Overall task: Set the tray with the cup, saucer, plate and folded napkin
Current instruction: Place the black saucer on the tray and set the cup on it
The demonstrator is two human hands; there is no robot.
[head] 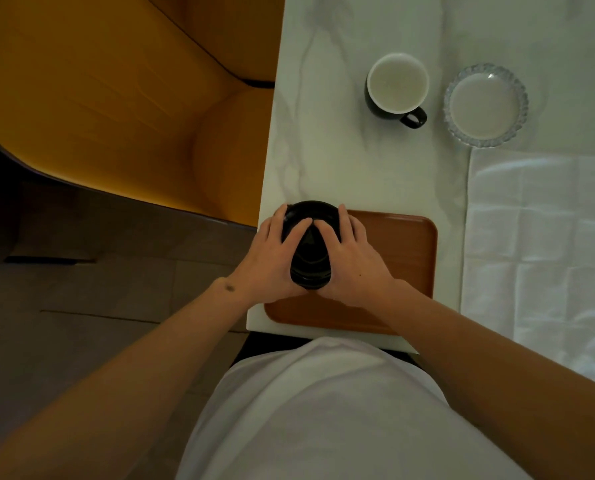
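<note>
A brown wooden tray (403,251) lies at the near edge of the white marble table (327,157). Over its left part I hold a black plate (310,251), with my left hand (271,258) on its left rim and my right hand (351,261) on its right rim. Whether the plate touches the tray is hidden by my hands. A black cup (397,85) with a white inside stands farther back on the table. To its right sits a clear glass saucer (485,105) with a scalloped rim. A white napkin (545,244) lies spread out flat at the right.
An orange upholstered seat (116,98) stands left of the table, over a dark tiled floor (81,289). The table's left edge runs just beside the tray. My white shirt fills the bottom of the view.
</note>
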